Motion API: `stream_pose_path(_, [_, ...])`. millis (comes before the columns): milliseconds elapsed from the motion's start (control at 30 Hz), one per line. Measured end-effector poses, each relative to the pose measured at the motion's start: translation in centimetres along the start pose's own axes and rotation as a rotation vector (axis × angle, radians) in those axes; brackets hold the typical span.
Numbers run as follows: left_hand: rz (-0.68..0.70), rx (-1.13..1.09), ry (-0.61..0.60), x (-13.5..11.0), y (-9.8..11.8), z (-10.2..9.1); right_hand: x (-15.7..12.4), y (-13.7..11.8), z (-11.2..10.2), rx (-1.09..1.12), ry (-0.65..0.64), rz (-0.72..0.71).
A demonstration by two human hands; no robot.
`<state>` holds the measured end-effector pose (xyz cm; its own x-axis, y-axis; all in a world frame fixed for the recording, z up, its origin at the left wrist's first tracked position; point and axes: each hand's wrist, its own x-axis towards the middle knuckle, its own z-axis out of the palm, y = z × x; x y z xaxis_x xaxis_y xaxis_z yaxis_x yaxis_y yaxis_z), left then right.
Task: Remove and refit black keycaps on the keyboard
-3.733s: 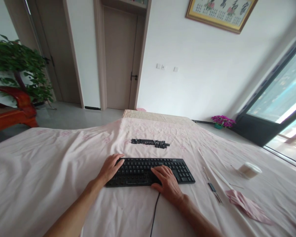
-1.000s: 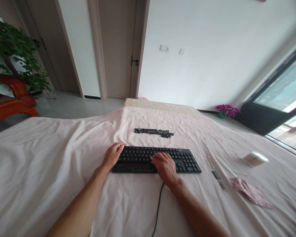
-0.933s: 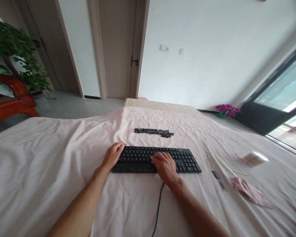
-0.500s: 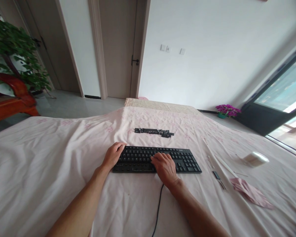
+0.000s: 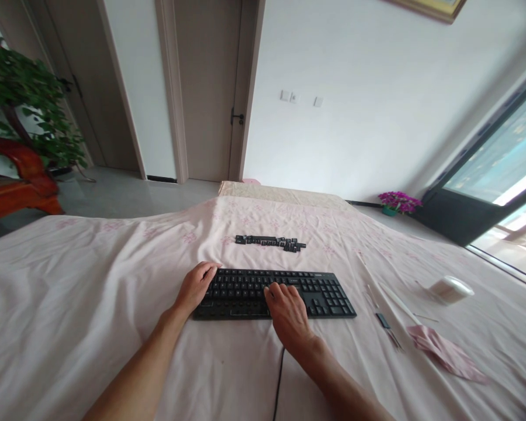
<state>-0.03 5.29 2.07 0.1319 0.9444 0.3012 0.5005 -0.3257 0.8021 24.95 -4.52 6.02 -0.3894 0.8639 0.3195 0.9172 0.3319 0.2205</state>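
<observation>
A black keyboard lies on the pink cloth, its lower rows on the left bare of keycaps. My left hand is wrapped round the keyboard's upper left end, thumb along the back edge. Over the middle right of the keys, my right hand has its fingers bent and drawn together, the tips down at the keys; whatever may be in them is hidden. Beyond the keyboard lie loose black keycaps, with a long spacebar among them. A black cable runs from under the right hand toward me.
On the right of the cloth-covered surface lie a pink cloth, a small dark-handled tool, thin sticks and a clear round tub. A wooden chair and a leafy plant stand at the left.
The view has tilted up a little, so everything sits lower in the picture. Both hands stay at the same places on the keyboard, and the right fingers have barely shifted.
</observation>
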Motion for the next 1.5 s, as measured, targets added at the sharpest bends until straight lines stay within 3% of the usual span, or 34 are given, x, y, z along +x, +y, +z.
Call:
stream_pose_path(200, [-0.006,0.003,-0.016,0.1,-0.3,0.1,-0.3,-0.8,0.7,-0.08,0.03,-0.02])
stream_pose_path(333, [-0.004,0.006,-0.013,0.2,-0.3,0.2,-0.3,-0.6,0.8,-0.055,-0.028,-0.005])
stream_pose_path(567, [-0.013,-0.003,-0.027,0.2,-0.7,0.4,-0.4,2.0,-0.5,0.328,-0.055,0.094])
stream_pose_path(733, [-0.025,-0.001,-0.025,0.2,-0.4,0.2,0.9,6.1,1.0,0.535,0.041,0.261])
stream_pose_path(867, [-0.025,-0.004,-0.028,0.2,-0.3,0.2,3.8,10.2,3.5,0.402,0.017,0.448])
stream_pose_path(1000, [-0.019,-0.003,-0.033,0.2,-0.5,0.3,6.8,13.0,5.3,0.158,-0.056,0.478])
stream_pose_path(1300, [-0.031,0.013,-0.034,0.2,-0.2,0.1,9.9,14.0,7.6,0.047,-0.091,0.393])
stream_pose_path(1500, [-0.01,0.019,-0.019,0.2,-0.5,0.2,10.6,14.0,7.7,0.038,-0.106,0.347])
